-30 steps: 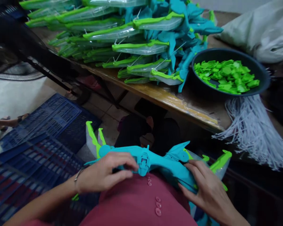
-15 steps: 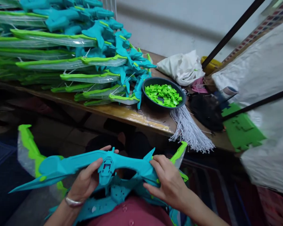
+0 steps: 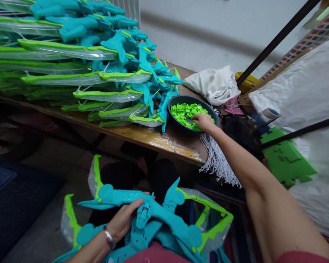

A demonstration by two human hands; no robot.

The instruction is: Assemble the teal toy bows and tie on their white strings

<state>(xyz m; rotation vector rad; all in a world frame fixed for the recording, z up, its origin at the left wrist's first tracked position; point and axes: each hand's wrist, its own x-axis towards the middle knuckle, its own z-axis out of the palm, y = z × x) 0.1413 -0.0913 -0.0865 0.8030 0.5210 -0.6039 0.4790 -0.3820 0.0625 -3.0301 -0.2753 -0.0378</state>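
Observation:
My left hand is wrapped round the middle of a turquoise plastic toy bow, its thumb on top beside the dark central slot. The bow lies over my lap, with bright green limbs and clear plastic at both ends. Another turquoise body of the same kind shows beneath it. Out at the table, my right hand reaches into a dark round bowl. Its fingers are pinched together among small green plastic pieces; exactly which piece they grip is hidden.
A tall pile of finished-looking toy bows fills the table's left side. Near the bowl lie a bundle of white cords, a white bag and a green foam mat piece. Dark poles cross at right.
My right hand has let go of the bow and moved up and forward into the bowl. The bow has shifted right and turned, still in my left hand.

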